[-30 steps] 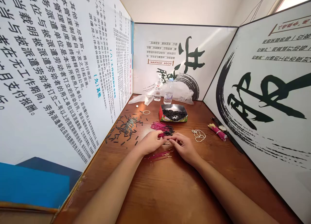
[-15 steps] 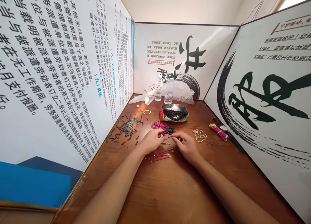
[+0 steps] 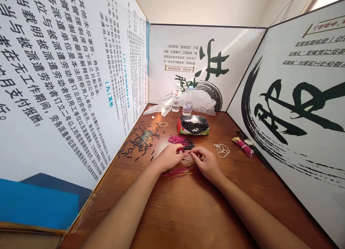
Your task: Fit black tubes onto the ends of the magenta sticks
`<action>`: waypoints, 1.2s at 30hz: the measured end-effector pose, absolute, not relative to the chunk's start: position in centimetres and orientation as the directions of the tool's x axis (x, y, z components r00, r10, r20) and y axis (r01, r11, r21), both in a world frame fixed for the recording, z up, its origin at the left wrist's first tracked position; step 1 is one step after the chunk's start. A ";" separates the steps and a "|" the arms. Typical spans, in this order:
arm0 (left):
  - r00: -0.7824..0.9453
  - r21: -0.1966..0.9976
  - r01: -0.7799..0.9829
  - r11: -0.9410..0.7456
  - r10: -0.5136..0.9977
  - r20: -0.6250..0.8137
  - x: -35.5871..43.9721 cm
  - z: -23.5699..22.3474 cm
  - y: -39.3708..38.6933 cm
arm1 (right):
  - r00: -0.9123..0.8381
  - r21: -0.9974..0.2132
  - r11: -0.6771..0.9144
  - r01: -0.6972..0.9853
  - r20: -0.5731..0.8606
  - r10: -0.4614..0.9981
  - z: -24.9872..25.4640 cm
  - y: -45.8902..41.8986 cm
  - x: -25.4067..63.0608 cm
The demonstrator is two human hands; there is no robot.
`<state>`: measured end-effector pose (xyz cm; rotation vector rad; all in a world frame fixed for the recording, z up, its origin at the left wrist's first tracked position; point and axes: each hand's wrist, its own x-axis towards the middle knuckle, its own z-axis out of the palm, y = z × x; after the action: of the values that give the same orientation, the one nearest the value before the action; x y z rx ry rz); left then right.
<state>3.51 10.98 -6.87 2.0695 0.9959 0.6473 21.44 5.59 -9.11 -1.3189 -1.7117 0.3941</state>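
Both hands meet just in front of the tray [image 3: 193,126]. The left hand [image 3: 169,158] and right hand [image 3: 206,162] pinch one thin wire [image 3: 186,159] between closed fingers; it lies crosswise, left to right. Loose wires [image 3: 178,172] lie nearer, more wires [image 3: 180,141] toward the tray, black tubes [image 3: 140,143] left, rubber bands [image 3: 221,150] right.

I see a wooden table [image 3: 188,213], reddish-brown with a visible grain and low sheen; glossy printed panels [image 3: 67,80]; clear plastic bottles [image 3: 187,103]; pink plastic-coated wires [image 3: 179,139]; matt black tube pieces [image 3: 140,143].
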 end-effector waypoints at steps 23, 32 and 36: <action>0.576 0.549 0.676 -0.491 0.817 0.022 2.1 -6.5 11.4 | 0.073 -0.541 0.179 0.822 0.411 0.909 -10.3 8.3 23.4; 0.570 0.433 0.749 -0.502 0.821 -0.034 2.5 -6.9 11.0 | -0.082 -0.535 0.308 0.787 0.403 0.911 -9.7 6.9 23.2; 0.590 0.545 0.667 -0.508 0.807 0.030 2.5 -7.0 11.3 | -0.182 -0.555 0.393 0.733 0.396 0.900 -9.2 6.2 22.7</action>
<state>2.50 11.27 -7.00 2.3356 1.1725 0.3858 22.70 6.22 -9.24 -1.3955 -1.9704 0.3125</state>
